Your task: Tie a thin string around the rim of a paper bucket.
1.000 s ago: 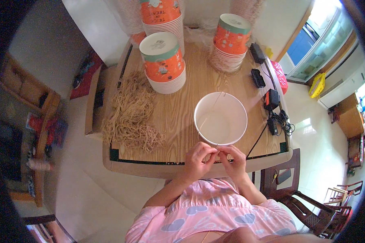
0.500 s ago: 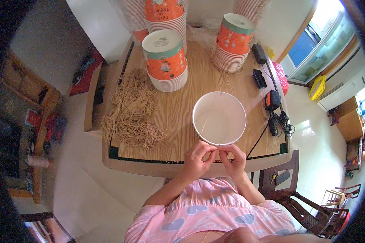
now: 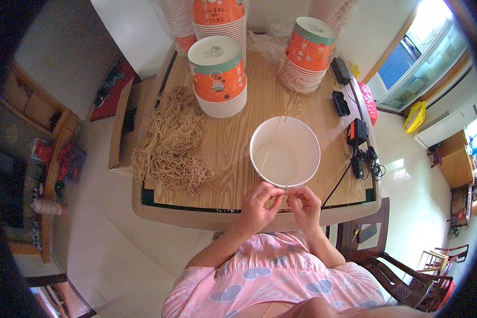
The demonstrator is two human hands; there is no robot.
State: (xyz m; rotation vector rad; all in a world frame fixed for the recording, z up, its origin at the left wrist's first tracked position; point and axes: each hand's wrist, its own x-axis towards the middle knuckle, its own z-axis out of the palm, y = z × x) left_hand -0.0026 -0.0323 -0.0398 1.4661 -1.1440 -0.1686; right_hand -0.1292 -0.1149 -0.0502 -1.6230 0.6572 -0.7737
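Observation:
A white paper bucket (image 3: 286,153) stands open side up near the front edge of the table. A thin tan cord (image 3: 266,159) runs across its mouth, from the far rim to the near rim. My left hand (image 3: 259,204) and my right hand (image 3: 305,205) meet at the near rim, fingertips pinched together on the cord there. The exact shape of the cord between the fingertips is too small to make out. To the left lies a loose heap of tan cords (image 3: 172,146).
Upturned stacks of orange and green paper buckets stand at the back left (image 3: 219,79) and back right (image 3: 308,50). A black adapter (image 3: 358,131) with coiled cables lies along the table's right edge. A dark wooden chair (image 3: 365,238) stands at the right.
The view has shifted slightly. My hands stay pinched at the bucket's near rim, with only small finger movement; the cord now lies slightly differently at the far rim.

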